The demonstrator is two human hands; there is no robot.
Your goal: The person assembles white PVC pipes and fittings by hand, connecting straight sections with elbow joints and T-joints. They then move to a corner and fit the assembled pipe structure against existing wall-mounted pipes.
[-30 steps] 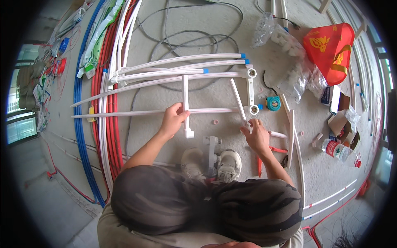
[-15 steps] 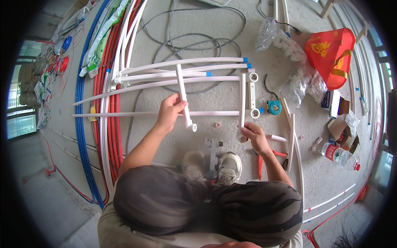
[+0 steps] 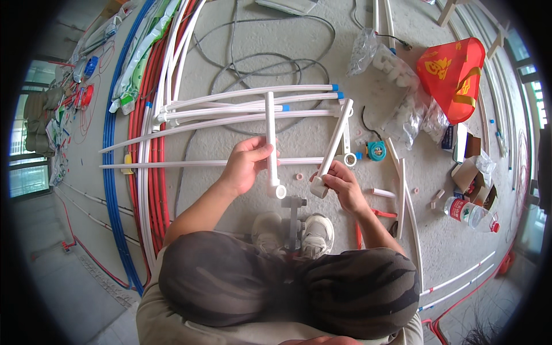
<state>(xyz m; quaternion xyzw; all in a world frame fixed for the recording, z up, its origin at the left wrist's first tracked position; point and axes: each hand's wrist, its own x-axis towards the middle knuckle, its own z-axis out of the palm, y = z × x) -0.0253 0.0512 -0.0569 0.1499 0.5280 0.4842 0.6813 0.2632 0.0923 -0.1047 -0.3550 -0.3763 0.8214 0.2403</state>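
Head view: your left hand (image 3: 246, 164) is closed around a short white pipe (image 3: 269, 138), gripping its lower half, just above the elbow fitting (image 3: 279, 190) at the bottom end. Your right hand (image 3: 339, 187) is closed on the lower end of a second pipe (image 3: 336, 141), which leans to the right and also carries a fitting at the bottom. Both pipes are in the air above the floor (image 3: 230, 63), over the long white pipes (image 3: 241, 106) lying there. They look light, stiff and smooth, so probably a little slippery; I think a hold near the fitting gives you the best control. A tape measure (image 3: 376, 150) lies near the right pipe.
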